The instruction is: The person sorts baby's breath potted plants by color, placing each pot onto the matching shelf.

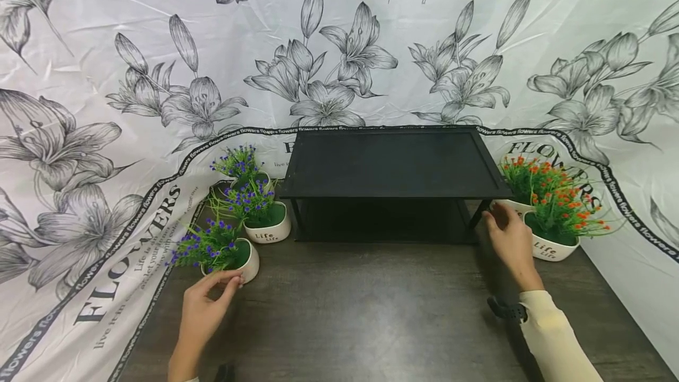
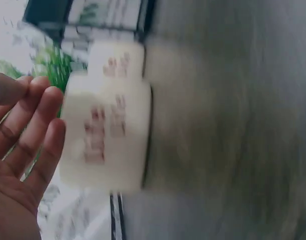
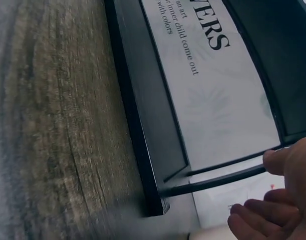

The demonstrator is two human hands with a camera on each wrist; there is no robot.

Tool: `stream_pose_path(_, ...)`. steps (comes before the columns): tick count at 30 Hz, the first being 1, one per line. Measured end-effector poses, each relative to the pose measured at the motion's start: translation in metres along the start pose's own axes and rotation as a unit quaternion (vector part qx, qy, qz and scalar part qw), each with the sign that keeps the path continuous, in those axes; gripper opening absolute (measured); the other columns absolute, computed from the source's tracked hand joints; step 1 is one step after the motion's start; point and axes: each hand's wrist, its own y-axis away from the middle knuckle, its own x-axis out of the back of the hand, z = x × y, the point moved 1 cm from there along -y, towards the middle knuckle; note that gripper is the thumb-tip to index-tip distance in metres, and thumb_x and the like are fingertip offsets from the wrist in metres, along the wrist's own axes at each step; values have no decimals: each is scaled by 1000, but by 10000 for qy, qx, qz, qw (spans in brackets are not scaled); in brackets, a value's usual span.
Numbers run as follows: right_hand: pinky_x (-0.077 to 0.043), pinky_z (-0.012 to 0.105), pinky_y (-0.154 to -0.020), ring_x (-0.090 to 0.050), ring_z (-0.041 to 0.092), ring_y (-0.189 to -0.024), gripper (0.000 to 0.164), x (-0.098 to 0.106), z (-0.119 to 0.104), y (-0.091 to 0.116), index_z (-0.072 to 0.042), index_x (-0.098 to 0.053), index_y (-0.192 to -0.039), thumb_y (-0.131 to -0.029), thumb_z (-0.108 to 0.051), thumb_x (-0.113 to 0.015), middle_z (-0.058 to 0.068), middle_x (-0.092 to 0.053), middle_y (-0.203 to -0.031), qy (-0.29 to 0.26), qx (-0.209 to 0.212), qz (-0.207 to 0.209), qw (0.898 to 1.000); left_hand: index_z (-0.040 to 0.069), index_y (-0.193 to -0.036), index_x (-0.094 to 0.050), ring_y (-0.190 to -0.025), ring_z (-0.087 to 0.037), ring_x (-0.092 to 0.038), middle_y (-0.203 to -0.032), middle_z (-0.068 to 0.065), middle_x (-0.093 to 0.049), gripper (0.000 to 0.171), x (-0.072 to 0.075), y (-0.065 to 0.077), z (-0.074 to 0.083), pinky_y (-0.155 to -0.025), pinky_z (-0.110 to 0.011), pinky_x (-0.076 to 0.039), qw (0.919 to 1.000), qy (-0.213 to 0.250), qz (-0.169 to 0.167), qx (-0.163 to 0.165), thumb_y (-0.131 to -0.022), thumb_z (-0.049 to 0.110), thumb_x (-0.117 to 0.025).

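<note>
1. Head view: three white pots (image 1: 268, 233) stand along the left, filled with green leaves and blue-purple blooms; the nearest pot (image 1: 251, 263) sits upright on the tabletop (image 1: 371, 311).
2. The left hand (image 1: 204, 304) is at that pot's rim, its grip narrow, fingers loosely bent; whether it touches, I cannot tell.
3. Two orange-flowered pots (image 1: 550, 249) stand right of the black stand (image 1: 392, 164).
4. The right hand (image 1: 511, 239) is beside the stand's right front leg (image 3: 213, 185), its grip fairly wide, thumb at the leg, fingers lower and apart.
5. A broad stretch of tabletop runs between the arms, up to the stand's front edge.
6. The rear pots are partly hidden; the left wrist view is blurred.
</note>
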Motion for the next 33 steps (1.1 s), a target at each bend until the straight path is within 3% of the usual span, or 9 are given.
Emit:
stream_pose_path(5,-49,66,-104,-65,50,-127,53,-5,0,-9,-4,-56,-152,-111,-38,-57,29,-65,-142,-109,161,-53,9998,7,-96,-82,-74,8,-62,-84,-2,-76,27,25,5,-20,-74,-9,-47,9966,-532,563,267,-83,-17,-80)
stream_pose_path(10,-53,62,-102,-68,50,-124,42,-9,-2,-12,-3,-61,-145,-111,-26,-60,30,-68,-137,-341,253,135,9990,-3,-109,-72,-83,9,-55,-101,-2,-65,23,39,3,-31,-81,-11,-43,9854,-883,897,1149,-89,-11,-78)
stream_pose_path(14,-55,61,-98,-71,49,-120,35,-14,-4,-14,-1,-66,-138,-109,-21,-64,29,-71,-131,-396,309,298,9983,-5,-137,-48,-105,8,-58,-127,-2,-53,52,45,-2,-42,-87,-3,-42,9761,-426,232,2116,-95,1,-78)
stream_pose_path(18,-56,63,-95,-73,49,-114,33,-16,-6,-16,-3,-69,-133,-110,-25,-62,28,-74,-125,-313,319,348,9984,3,-165,-13,-147,-40,-50,-162,-24,-36,95,46,-8,-52,-97,-3,-42,9586,293,-949,2669,-97,9,-79)
stream_pose_path(20,-56,64,-93,-74,49,-110,31,-17,-7,-17,-2,-71,-130,-110,-25,-62,28,-76,-120,-288,334,402,9982,7,-170,2,-154,-59,-27,-172,-32,-18,111,45,-11,-54,-113,-18,-44,9482,485,-1424,2799,-96,11,-80)
stream_pose_path(22,-57,61,-89,-76,47,-107,29,-17,-8,-17,-2,-73,-126,-110,-24,-62,26,-78,-116,-244,347,464,9980,7,-170,10,-156,-62,-18,-173,-37,-5,119,42,-14,-56,-126,-37,-34,9378,596,-1779,2920,-94,13,-82)
stream_pose_path(25,-58,41,-79,-77,44,-101,27,-18,-8,-18,-1,-75,-121,-109,-23,-63,24,-79,-111,-171,392,593,9973,3,-168,14,-157,-62,-12,-172,-39,1,122,37,-17,-59,-125,-69,-19,9293,727,-2033,2998,-93,12,-82)
stream_pose_path(29,-41,14,-66,-77,44,-92,28,-18,-9,-20,0,-76,-118,-109,-24,-63,25,-80,-105,-138,441,675,9966,-1,-167,8,-158,-61,-13,-172,-39,-3,120,33,-20,-64,-125,-69,-19,9287,729,-2113,2960,-91,11,-84)
stream_pose_path(33,-39,14,-66,-77,46,-93,30,-20,-10,-20,1,-76,-120,-110,-25,-63,26,-79,-107,-192,509,757,9956,-4,-166,-1,-156,-58,-24,-170,-38,-18,113,31,-21,-70,-125,-64,-28,9316,506,-2125,2905,-93,15,-84)
